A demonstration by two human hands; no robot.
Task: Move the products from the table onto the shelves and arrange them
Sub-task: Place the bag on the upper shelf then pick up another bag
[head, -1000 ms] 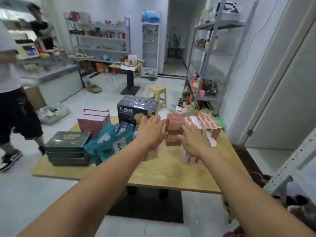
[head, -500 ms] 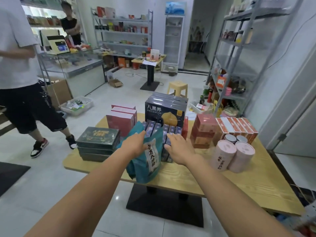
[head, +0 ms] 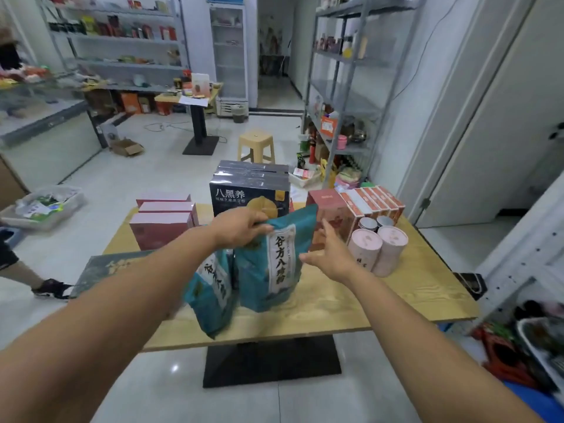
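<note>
- Head view: the left hand point(head: 241, 228) grips the top edge of a teal pouch point(head: 279, 261), fingers curled over it. The pouch stands upright near the middle of the wooden table point(head: 406, 300).
- The right hand point(head: 331, 254) is open with its fingers spread, just beside the pouch's right edge; whether the thumb touches it cannot be told.
- A second teal pouch point(head: 210, 293) leans at the table's front edge, left of the first and partly under the left forearm.
- Behind the pouches stand black boxes point(head: 250, 190); to their left are pink boxes point(head: 161, 228) and a dark green flat box point(head: 106, 267).
- On the right are a red box point(head: 332, 209), a row of orange-and-white cartons point(head: 377, 199) and pink canisters point(head: 378, 250).
- A grey metal shelf rack point(head: 341, 87) stands beyond the table on the right, partly stocked.
</note>
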